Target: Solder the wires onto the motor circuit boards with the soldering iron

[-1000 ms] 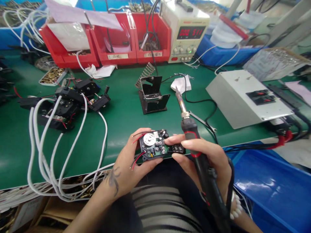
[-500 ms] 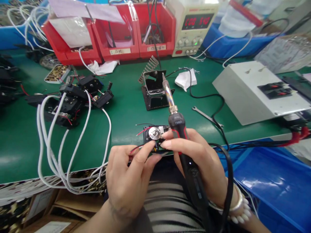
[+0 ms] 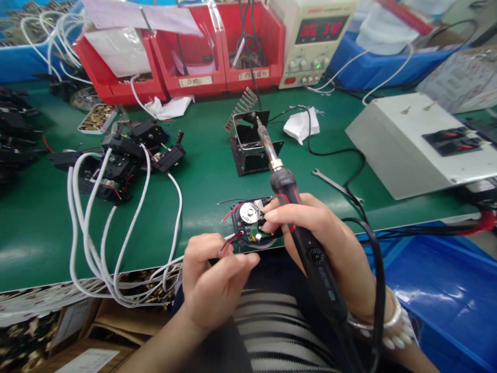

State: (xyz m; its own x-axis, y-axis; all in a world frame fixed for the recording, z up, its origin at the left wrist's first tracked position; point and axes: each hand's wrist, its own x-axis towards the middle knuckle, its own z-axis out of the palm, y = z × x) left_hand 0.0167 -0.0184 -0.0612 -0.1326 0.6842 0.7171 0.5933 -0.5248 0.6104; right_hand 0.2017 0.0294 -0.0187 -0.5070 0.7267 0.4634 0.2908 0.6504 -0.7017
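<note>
A small black module with a green circuit board and a round silver disc lies at the table's front edge. Red and black wires run from its left side into my left hand, whose fingers are closed around them. My right hand grips a black and red soldering iron, its bare tip pointing up and away from the module. The thumb and fingertips of that same hand touch the module's right side, hiding part of it. Beyond the iron's tip stands a black soldering stand with a coiled spring.
Black assemblies with white cables occupy the left. An open-ended wrench and a grey box are on the right. Red bins and a power supply line the back. A blue crate sits below at right.
My left hand has drawn back from the module toward me, uncovering more of the board and the wires. The right hand still holds the soldering iron. The power supply's reading has changed.
</note>
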